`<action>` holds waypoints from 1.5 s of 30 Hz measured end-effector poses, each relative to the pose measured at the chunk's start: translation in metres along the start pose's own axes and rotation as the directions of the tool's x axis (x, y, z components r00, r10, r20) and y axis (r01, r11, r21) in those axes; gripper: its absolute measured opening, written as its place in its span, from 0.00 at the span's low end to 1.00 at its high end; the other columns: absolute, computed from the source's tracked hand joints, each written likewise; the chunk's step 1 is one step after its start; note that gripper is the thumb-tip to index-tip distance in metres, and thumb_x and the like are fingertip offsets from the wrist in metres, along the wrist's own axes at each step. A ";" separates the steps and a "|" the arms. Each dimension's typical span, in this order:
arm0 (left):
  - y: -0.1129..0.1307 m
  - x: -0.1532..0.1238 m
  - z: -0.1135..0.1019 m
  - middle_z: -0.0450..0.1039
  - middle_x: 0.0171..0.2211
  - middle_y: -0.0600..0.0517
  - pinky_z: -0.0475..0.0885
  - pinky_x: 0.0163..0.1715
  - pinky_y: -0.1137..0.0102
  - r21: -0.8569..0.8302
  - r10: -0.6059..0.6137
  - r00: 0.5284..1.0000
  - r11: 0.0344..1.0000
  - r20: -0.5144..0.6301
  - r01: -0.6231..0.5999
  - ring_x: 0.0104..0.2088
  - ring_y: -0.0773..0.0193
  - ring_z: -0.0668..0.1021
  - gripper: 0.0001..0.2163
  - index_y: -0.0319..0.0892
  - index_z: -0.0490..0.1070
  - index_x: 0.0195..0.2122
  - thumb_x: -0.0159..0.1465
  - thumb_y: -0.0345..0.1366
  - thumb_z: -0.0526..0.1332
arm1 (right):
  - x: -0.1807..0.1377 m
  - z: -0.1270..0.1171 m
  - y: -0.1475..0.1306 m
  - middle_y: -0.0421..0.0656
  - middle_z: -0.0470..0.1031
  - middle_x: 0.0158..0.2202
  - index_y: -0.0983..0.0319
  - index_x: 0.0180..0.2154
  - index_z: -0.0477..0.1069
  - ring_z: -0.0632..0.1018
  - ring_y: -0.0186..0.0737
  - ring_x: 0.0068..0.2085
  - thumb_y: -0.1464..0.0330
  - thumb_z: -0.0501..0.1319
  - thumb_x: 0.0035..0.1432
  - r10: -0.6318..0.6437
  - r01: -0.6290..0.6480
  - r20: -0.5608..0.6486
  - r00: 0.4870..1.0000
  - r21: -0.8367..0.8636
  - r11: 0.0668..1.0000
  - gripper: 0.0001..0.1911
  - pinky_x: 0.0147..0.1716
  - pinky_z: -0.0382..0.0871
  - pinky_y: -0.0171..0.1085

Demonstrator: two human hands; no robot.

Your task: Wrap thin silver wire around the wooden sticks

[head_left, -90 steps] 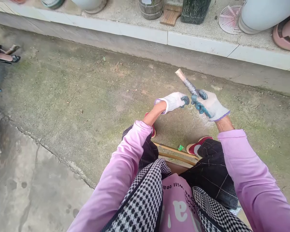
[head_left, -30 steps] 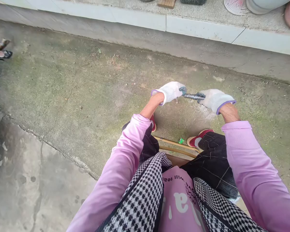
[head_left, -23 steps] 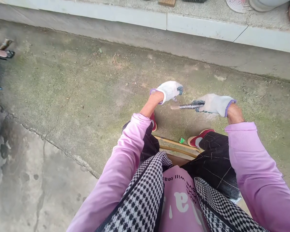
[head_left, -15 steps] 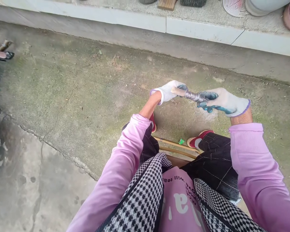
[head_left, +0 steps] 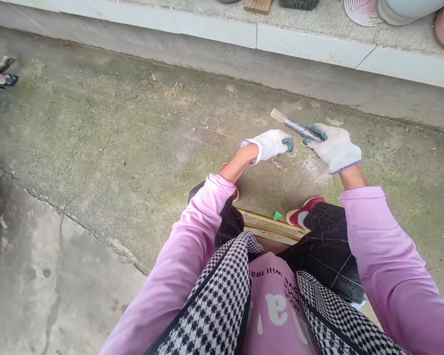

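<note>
Wooden stick (head_left: pixel 278 115) wound with silvery wire (head_left: pixel 299 128), held in gloved right hand (head_left: pixel 335 145); left hand (head_left: pixel 271 145) curled, contents unclear. Winding step, apparently; next turn calls for steady grip.

Rough concrete floor (head_left: pixel 107 128), brown-grey with greenish patches, meets a plain grey riser (head_left: pixel 192 53) beneath a raised ledge (head_left: pixel 327 22) whose front edge is faced with white tiles (head_left: pixel 214 28). Towards the floor's near left corner, a jagged crack (head_left: pixel 62 213) borders a paler, stained slab (head_left: pixel 92 286). The light is soft and even.
</note>
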State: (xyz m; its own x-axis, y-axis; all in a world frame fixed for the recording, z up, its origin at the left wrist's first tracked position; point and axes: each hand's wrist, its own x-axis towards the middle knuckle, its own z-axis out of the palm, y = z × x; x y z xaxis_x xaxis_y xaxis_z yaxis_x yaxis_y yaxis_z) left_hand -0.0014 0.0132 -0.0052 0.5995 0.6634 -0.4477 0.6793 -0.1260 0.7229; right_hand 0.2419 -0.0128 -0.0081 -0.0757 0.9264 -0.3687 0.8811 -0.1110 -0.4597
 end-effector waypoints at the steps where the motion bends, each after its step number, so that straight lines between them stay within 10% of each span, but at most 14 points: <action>1: 0.002 -0.001 0.000 0.84 0.35 0.52 0.72 0.46 0.65 0.022 -0.007 1.000 1.000 0.002 0.007 0.37 0.63 0.74 0.11 0.42 0.84 0.41 0.78 0.25 0.63 | 0.000 0.001 0.001 0.56 0.93 0.61 0.56 0.65 0.91 0.89 0.75 0.67 0.62 0.70 0.74 -0.001 0.001 0.002 1.000 -0.039 0.999 0.22 0.64 0.85 0.58; 11: 0.011 -0.044 0.011 0.84 0.37 0.52 0.75 0.47 0.65 0.053 0.053 0.992 0.998 -0.115 -0.047 0.38 0.61 0.78 0.12 0.41 0.90 0.49 0.76 0.31 0.63 | -0.049 0.006 -0.003 0.54 0.94 0.59 0.61 0.67 0.90 0.91 0.66 0.60 0.62 0.69 0.72 -0.033 0.032 -0.076 0.997 -0.012 0.999 0.27 0.60 0.83 0.50; 25: 0.098 -0.096 -0.025 0.80 0.32 0.52 0.68 0.47 0.64 0.225 0.153 0.957 0.969 -0.246 -0.098 0.42 0.62 0.70 0.11 0.39 0.87 0.48 0.80 0.23 0.64 | -0.109 -0.034 -0.030 0.50 0.92 0.51 0.62 0.72 0.87 0.85 0.51 0.38 0.66 0.72 0.70 0.071 -0.014 -0.237 0.969 0.233 0.972 0.31 0.41 0.87 0.49; 31: 0.114 -0.109 -0.019 0.80 0.33 0.53 0.66 0.44 0.65 0.265 0.160 0.955 0.960 -0.250 -0.092 0.38 0.64 0.67 0.10 0.38 0.85 0.46 0.81 0.22 0.65 | -0.115 -0.033 -0.029 0.52 0.93 0.52 0.63 0.71 0.86 0.85 0.51 0.43 0.69 0.70 0.72 0.020 0.042 -0.244 0.970 0.247 0.968 0.29 0.50 0.86 0.48; 38: 0.076 -0.103 0.030 0.87 0.37 0.50 0.72 0.46 0.66 0.133 0.077 0.987 0.989 -0.139 -0.058 0.37 0.62 0.77 0.15 0.37 0.91 0.55 0.79 0.24 0.63 | -0.105 0.013 -0.015 0.54 0.93 0.56 0.64 0.65 0.88 0.90 0.57 0.52 0.70 0.72 0.66 -0.003 0.061 -0.303 0.953 0.184 0.981 0.26 0.59 0.88 0.53; 45: 0.019 -0.108 0.082 0.81 0.32 0.56 0.74 0.42 0.72 -0.149 -0.032 0.999 0.989 -0.042 0.025 0.33 0.66 0.77 0.18 0.40 0.92 0.49 0.71 0.22 0.61 | -0.107 0.074 -0.026 0.53 0.94 0.55 0.59 0.66 0.88 0.91 0.60 0.49 0.67 0.68 0.73 0.058 -0.050 -0.087 0.995 0.089 0.995 0.24 0.51 0.87 0.50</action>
State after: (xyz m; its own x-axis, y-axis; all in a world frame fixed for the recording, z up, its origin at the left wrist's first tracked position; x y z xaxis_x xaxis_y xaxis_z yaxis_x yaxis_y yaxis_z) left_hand -0.0185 -0.1210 0.0143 0.5596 0.6971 -0.4482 0.6236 0.0021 0.7817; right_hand 0.1922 -0.1354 -0.0169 0.0165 0.9462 -0.3231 0.8387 -0.1890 -0.5107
